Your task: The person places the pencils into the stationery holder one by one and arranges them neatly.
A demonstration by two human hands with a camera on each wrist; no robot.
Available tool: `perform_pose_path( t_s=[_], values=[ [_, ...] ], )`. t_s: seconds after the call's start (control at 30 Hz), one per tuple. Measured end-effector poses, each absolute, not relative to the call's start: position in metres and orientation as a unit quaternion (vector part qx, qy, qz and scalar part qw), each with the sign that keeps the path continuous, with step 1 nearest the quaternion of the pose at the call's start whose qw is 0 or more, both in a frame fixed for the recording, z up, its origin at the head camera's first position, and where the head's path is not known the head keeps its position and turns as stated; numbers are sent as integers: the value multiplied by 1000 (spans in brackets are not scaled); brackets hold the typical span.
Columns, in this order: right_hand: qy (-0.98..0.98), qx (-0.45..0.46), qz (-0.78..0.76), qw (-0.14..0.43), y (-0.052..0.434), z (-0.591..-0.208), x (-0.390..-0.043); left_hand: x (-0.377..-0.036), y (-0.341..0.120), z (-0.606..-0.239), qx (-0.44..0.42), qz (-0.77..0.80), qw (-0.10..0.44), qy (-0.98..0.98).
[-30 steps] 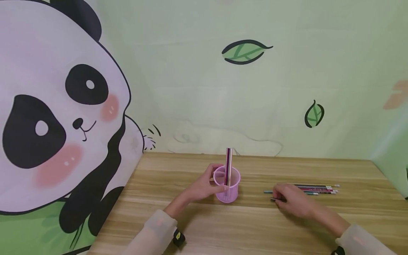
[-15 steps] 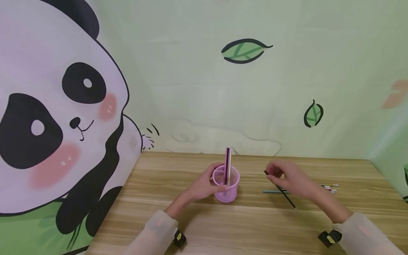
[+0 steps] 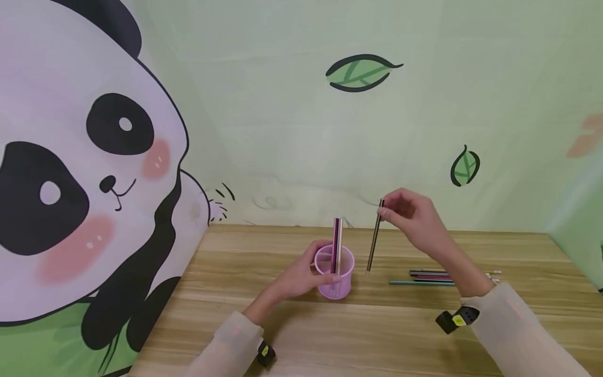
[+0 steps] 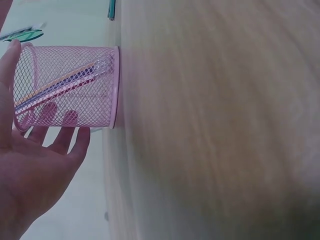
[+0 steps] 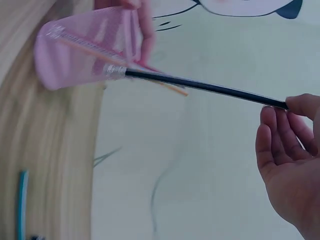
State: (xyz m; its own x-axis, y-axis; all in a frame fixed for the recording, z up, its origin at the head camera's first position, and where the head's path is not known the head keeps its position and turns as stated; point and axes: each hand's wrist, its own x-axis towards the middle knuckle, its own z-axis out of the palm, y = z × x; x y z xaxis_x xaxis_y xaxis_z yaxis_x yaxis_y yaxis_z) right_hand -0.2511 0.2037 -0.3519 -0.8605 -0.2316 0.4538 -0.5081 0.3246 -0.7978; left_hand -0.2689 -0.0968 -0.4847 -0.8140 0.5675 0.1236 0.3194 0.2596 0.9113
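A pink mesh cup (image 3: pixel 335 275) (image 4: pixel 70 85) (image 5: pixel 82 52) stands on the wooden table (image 3: pixel 358 335), with a few pencils (image 3: pixel 337 245) upright inside. My left hand (image 3: pixel 301 276) (image 4: pixel 35 165) curls round the cup's left side. My right hand (image 3: pixel 409 212) (image 5: pixel 287 160) is raised above the table, right of the cup, pinching the top end of a black pencil (image 3: pixel 375 236) (image 5: pixel 205 86). The pencil hangs almost upright, its lower tip just above the table beside the cup.
Several more pencils (image 3: pixel 431 277) lie side by side on the table to the right, partly behind my right forearm; a teal one (image 5: pixel 21 202) shows in the right wrist view. A wall with panda and leaf pictures (image 3: pixel 360 73) stands close behind the table.
My right hand picked a black pencil off the table, lifted it and carried it left toward the cup, turning it from slanted to nearly upright. The left hand stayed on the cup.
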Motion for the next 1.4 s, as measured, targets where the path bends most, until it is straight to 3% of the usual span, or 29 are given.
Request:
perform_pose_path(
  t_s=[0.27, 0.77, 1.4],
  values=[
    [-774, 224, 570, 159, 188, -343, -255, -266, -96, -482, 278, 530, 126, 792],
    [-800, 191, 562, 87, 166, -390, -268, -266, -91, -479, 286, 535, 129, 784],
    [-807, 192, 553, 71, 147, -421, -271, -267, -97, -483, 291, 561, 127, 764]
  ],
)
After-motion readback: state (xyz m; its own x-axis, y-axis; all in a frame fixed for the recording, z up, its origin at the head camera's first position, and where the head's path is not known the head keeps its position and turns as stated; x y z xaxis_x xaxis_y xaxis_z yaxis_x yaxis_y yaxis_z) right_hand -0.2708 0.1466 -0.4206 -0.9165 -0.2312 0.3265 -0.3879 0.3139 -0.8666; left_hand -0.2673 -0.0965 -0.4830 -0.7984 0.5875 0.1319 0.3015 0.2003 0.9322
